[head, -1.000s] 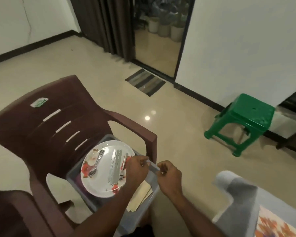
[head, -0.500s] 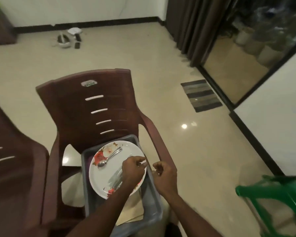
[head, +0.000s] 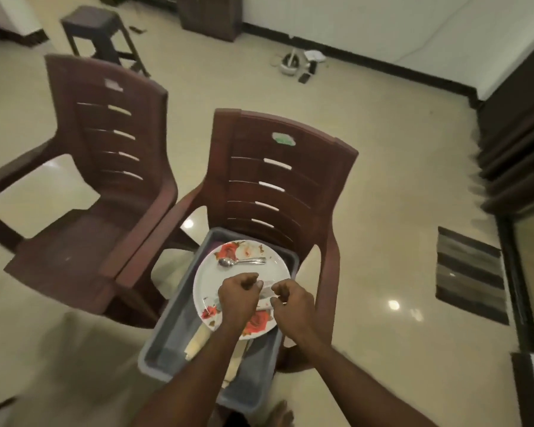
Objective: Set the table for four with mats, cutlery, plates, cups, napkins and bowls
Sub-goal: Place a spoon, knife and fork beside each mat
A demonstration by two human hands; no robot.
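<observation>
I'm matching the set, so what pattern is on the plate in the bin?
White with red flowers at the rim of the plate, clearest in the head view.

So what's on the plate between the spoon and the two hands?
Nothing: in the head view only bare white plate lies between the spoon and the left hand and right hand.

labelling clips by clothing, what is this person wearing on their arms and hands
Nothing shows on either. The left hand and right hand are bare, with no gloves, rings or watch visible. Both forearms are uncovered right down to the bottom edge of the picture, so no sleeve or cuff comes into view.
</observation>
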